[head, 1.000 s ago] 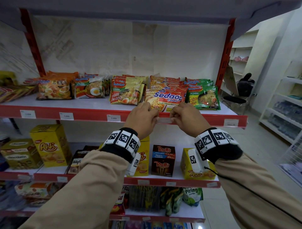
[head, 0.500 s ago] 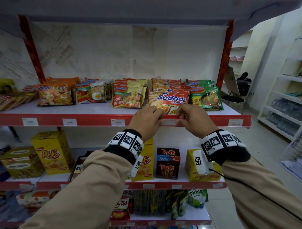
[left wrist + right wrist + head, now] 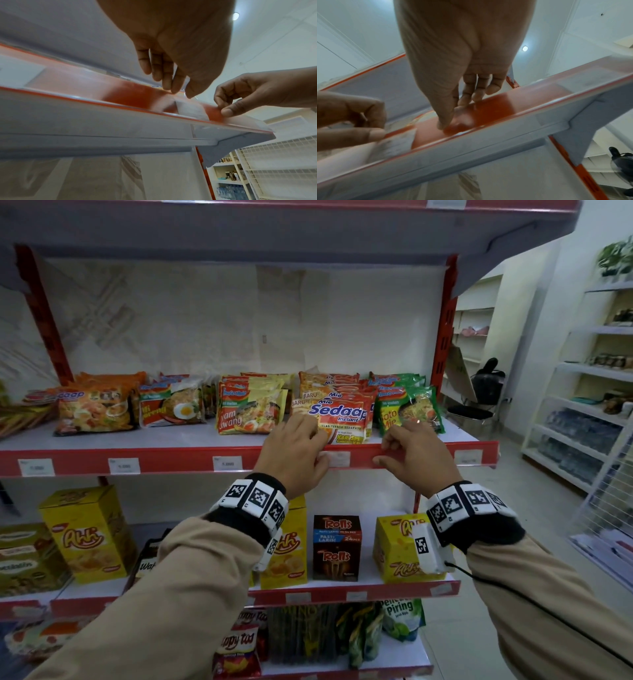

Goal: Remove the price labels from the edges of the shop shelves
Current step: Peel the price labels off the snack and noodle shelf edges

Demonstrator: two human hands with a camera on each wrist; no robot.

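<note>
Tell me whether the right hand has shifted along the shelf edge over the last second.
Yes. The right hand has slid rightward along the red shelf edge, away from the price label, which it touched before; it now sits below the green noodle packet.

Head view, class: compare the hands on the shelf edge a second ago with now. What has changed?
The right hand has slid rightward along the red shelf edge, away from the left hand, uncovering the price label between them. The left hand stays at that label's left end. The other labels remain in place.
</note>
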